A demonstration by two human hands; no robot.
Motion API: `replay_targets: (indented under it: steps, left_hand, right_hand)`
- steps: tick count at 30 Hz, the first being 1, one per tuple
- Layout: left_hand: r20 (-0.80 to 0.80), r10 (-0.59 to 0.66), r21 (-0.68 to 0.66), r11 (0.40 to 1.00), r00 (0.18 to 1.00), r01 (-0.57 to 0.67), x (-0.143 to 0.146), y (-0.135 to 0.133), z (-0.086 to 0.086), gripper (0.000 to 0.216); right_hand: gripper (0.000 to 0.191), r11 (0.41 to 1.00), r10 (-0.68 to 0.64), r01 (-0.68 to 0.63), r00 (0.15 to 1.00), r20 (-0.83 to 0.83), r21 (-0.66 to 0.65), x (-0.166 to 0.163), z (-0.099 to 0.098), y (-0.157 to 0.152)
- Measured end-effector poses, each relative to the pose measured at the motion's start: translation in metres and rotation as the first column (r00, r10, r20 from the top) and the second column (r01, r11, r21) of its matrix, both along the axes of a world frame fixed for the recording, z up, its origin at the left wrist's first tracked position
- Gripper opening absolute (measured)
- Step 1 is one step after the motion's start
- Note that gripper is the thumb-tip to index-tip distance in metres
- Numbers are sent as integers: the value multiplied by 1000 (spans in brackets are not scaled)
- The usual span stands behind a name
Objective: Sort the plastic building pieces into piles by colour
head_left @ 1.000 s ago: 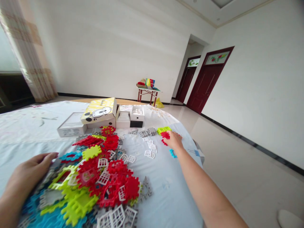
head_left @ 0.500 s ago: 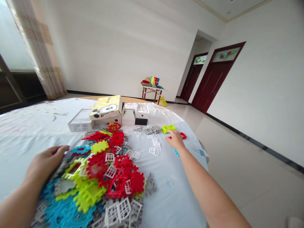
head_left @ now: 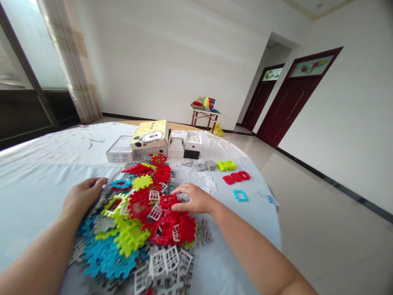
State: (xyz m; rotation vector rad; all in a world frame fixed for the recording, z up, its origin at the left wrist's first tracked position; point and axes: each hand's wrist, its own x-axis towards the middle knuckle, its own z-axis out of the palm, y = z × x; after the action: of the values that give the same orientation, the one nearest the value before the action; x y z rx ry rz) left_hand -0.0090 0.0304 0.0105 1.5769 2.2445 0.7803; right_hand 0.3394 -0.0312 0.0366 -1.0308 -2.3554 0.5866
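My right hand [head_left: 196, 198] reaches over the right side of a heap of interlocking plastic building pieces. Thumb and fingers are apart, close to a red piece [head_left: 168, 200], with nothing visibly held. My left hand [head_left: 85, 196] is at the heap's left edge, fingers curled together; anything inside them is hidden. Near its fingertips lies a blue frame piece [head_left: 120, 184]. The heap also holds green pieces [head_left: 132, 235], blue pieces [head_left: 110, 260] and white lattice windows [head_left: 164, 262]. Right of it lie green pieces [head_left: 226, 165], a red row [head_left: 236, 177] and a blue square frame [head_left: 240, 196].
A yellow-and-white cartoon box [head_left: 150, 133], an open white box [head_left: 120, 149] and small white boxes [head_left: 193, 141] stand behind the heap. Grey pieces [head_left: 205, 165] and white windows [head_left: 209, 183] lie in groups on the cloth-covered round table [head_left: 239, 237].
My right hand has moved left from the sorted pieces back to the heap, uncovering the red row and blue frame. My left hand stays at the heap's edge. The view has shifted slightly.
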Motion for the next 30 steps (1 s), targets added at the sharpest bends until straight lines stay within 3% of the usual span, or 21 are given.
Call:
replay_targets:
  steps: [3,7,13,19,25,27,30]
  left_hand:
    - [3,1,-8,1000,1000,-1,-2,0,-1,53]
    - [4,-4,-21,1000,1000,4,-2,0,0,54]
    - [-1,5,-20,1000,1000,-5,0,-1,1,54]
    - [-1,13,-24,1000,1000,-13,0,-1,2,54]
    - [-23,10,-17,1000,1000,-11,-1,0,2,54]
    - [-19,9,-15,1000,1000,-9,-3,2,0,54]
    - [-13,2,-12,1000,1000,-2,-5,3,-4,55]
  right_hand:
    - [41,999,12,-12,1000,9,-45,-3,-3,0]
    - [33,990,-97,92,994,-50,-104,1,-12,5]
    - [18,979,-202,198,977,-75,-56,8,-14,8]
    - [27,979,-200,197,978,-65,-57,4,-12,6]
    - [30,970,-198,188,979,-48,-152,1,-17,4]
    - [29,967,-228,223,973,-25,-123,1,-16,4]
    - [27,950,-312,312,950,2,24,6,-15,8]
